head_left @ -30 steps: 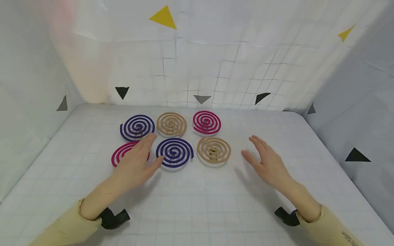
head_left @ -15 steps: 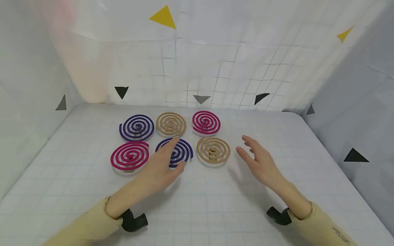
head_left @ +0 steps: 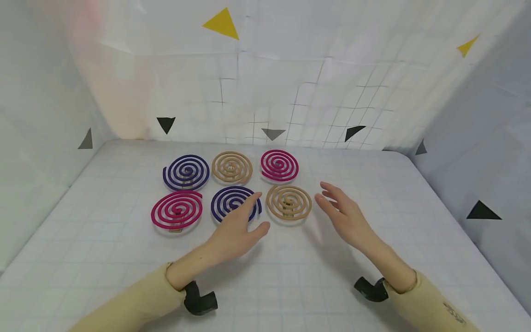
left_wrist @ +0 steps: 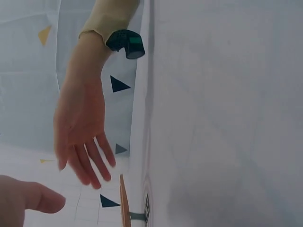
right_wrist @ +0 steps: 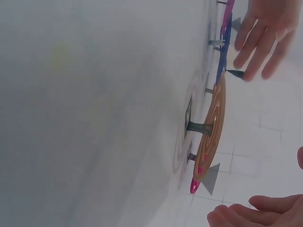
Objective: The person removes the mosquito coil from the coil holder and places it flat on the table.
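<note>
Six-like rows of spiral mosquito coils stand on small metal stands. My left hand (head_left: pixel 233 236) hovers, fingers straight and thumb spread, in front of and partly over the front dark blue coil (head_left: pixel 234 202). To the right of the front tan coil (head_left: pixel 288 201) hovers my right hand (head_left: pixel 346 219), its fingers slightly bent and holding nothing. The right wrist view has the tan coil (right_wrist: pixel 215 127) raised on its stand (right_wrist: pixel 200 127), with the left hand (right_wrist: pixel 272 35) beyond. In the left wrist view the right hand (left_wrist: pixel 83 123) hangs palm visible, apart from the coil (left_wrist: pixel 124 203).
A magenta coil (head_left: pixel 176 210) sits at the front left. Behind are another dark blue coil (head_left: pixel 186 171), a tan coil (head_left: pixel 231 167) and a magenta coil (head_left: pixel 279 164). White sheeting (head_left: pixel 274 83) with triangles surrounds the white table (head_left: pixel 282 276).
My left hand has moved right, from over the front magenta coil to the front blue one. The right hand has drifted slightly left toward the tan coil. The coils stay put.
</note>
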The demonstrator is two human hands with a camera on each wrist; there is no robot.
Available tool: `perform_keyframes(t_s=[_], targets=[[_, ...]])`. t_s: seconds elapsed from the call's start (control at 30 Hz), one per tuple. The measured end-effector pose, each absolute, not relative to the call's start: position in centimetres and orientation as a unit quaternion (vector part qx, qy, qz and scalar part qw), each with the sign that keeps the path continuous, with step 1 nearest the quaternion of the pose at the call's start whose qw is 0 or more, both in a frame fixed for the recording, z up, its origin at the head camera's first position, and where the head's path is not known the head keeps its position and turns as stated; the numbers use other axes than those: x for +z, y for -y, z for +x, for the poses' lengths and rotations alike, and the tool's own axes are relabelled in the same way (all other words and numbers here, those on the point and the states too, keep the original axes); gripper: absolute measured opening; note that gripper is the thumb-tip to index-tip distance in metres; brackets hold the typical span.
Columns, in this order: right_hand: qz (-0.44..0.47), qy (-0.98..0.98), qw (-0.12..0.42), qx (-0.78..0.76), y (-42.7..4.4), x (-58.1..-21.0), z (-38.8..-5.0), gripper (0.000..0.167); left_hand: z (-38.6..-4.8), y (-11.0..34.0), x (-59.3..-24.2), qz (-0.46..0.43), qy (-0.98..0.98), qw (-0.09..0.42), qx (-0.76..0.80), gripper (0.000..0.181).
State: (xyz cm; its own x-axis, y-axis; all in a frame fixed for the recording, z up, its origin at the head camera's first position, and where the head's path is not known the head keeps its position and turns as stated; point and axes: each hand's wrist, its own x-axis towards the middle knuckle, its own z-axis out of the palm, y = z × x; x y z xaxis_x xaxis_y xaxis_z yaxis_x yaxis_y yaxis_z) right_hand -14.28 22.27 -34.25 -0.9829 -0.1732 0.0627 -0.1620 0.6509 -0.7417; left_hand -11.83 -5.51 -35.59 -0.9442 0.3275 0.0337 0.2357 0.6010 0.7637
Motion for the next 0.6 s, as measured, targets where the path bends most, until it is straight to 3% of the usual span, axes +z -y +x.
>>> perform_keyframes(t_s=[0.6], targets=[[-0.043,-0.823,0.007,-0.567,-21.6,-35.8,-14.2,0.052,-12.3,1.7,-36.9,0.175,-0.851,0.070,0.490,0.080]])
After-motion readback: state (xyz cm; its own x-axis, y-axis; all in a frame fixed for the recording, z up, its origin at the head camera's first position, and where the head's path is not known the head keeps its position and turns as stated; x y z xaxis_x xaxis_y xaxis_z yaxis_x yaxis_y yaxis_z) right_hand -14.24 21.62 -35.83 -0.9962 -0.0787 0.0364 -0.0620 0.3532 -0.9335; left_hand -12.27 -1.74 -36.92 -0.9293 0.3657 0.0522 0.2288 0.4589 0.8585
